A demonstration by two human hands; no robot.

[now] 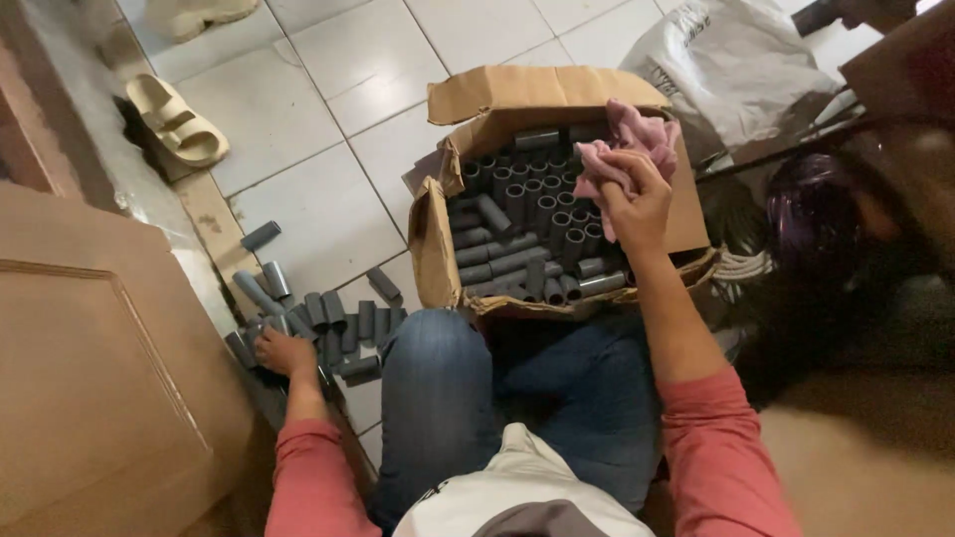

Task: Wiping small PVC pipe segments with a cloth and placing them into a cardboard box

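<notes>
Our knees point(438, 388) bend; our left hand point(284, 353) rests on some floor tubes point(343, 323), our right hand point(637, 199) grips a pink rag point(627, 144); the box point(438, 249) looks full.

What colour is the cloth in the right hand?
The cloth is pink, seen in the head view above the cardboard box.

I saw long salmon-pink sleeves point(721, 452) reaching down both forearms, blue denim jeans point(438, 398) over the knees, and a white garment with a grey patch point(522, 497) at the chest.
</notes>
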